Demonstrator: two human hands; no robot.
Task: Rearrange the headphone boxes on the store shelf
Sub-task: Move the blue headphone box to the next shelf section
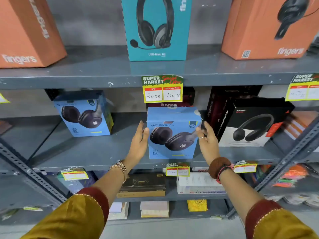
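Beside blue box [173, 135], open hands [139, 142]

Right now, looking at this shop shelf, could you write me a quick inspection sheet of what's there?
Surface: grey metal middle shelf, scuffed, with bare stretches between boxes.
Job's things: blue Zebronics box upright at the centre front; a second blue box further left and back; black and white box to the right; teal box and two orange boxes on the shelf above.
Clutter: yellow price tags on the shelf edges; assorted goods on the lower shelves.
Grippers: left hand and right hand open, flanking the centre box; contact unclear.
Cables: nothing seen.
Surroundings: slotted rack uprights, grey back wall.
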